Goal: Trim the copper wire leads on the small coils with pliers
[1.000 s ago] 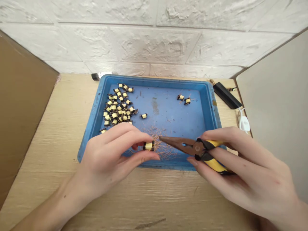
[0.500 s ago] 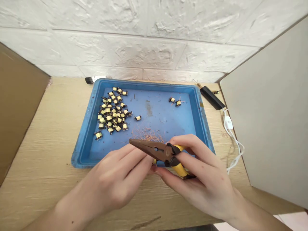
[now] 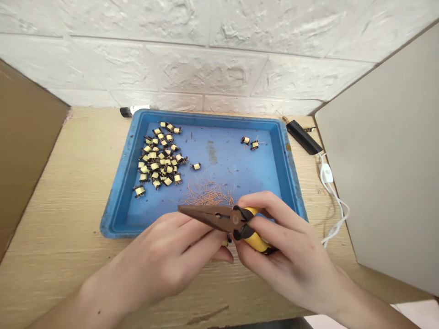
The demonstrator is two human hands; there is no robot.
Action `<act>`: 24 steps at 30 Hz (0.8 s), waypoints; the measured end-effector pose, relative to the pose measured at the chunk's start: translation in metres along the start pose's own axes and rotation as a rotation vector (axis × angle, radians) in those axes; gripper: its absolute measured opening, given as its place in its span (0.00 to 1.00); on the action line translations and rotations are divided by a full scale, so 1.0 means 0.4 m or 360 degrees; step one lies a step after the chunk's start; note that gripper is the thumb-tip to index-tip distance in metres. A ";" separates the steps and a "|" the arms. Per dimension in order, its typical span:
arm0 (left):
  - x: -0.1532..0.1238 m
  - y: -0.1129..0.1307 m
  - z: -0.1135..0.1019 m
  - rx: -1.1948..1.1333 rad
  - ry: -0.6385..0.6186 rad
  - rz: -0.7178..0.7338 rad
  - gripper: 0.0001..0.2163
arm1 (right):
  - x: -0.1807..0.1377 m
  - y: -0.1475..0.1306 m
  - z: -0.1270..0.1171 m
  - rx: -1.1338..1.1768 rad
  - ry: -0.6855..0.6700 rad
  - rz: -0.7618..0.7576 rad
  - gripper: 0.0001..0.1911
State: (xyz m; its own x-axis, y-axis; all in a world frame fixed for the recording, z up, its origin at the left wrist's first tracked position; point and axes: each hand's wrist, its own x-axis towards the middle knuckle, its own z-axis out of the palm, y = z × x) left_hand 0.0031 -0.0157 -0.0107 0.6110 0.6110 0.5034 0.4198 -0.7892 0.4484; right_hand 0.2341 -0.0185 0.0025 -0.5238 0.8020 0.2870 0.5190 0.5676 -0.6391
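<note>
My right hand (image 3: pixel 284 242) is closed around the yellow-and-black handles of long-nose pliers (image 3: pixel 212 217). Their dark, brownish jaws point left, over the fingers of my left hand (image 3: pixel 181 253). Between the left thumb and fingers sits a small transformer (image 3: pixel 225 242) with yellow tape and a black body, mostly hidden by the fingers. Just behind the hands, a heap of thin copper wire clippings (image 3: pixel 210 193) lies in the blue tray (image 3: pixel 118 201). A pile of similar small transformers (image 3: pixel 159 160) fills the tray's left side.
One transformer (image 3: pixel 196 167) lies apart near the tray's middle, and two with copper wires (image 3: pixel 254 145) lie at the right. A black handheld tool (image 3: pixel 303 137) with a white switched cord (image 3: pixel 327 173) rests right of the tray. Behind its left corner lies a black-capped bottle (image 3: pixel 132 111).
The pliers have turned slightly, their tip dropping a little and shifting left. My right thumb has drawn back from the left fingertips, and the transformer has moved slightly right and shows more.
</note>
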 end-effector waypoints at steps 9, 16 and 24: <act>0.010 -0.004 -0.025 -0.0588 -0.0072 -0.0418 0.11 | 0.020 -0.005 -0.022 0.0305 -0.0069 0.0128 0.11; 0.013 -0.006 -0.017 -0.0884 -0.0088 -0.0580 0.07 | 0.014 0.003 -0.035 0.0385 0.0034 0.0075 0.02; -0.004 0.018 0.011 -0.0621 -0.0006 -0.0461 0.17 | 0.005 -0.007 -0.015 0.0426 0.0010 0.0164 0.07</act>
State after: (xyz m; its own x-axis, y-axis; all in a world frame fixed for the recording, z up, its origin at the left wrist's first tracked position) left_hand 0.0081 -0.0228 -0.0115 0.5090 0.8012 0.3146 0.2903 -0.5039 0.8135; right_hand 0.2358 -0.0173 0.0091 -0.4731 0.8545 0.2145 0.3718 0.4144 -0.8307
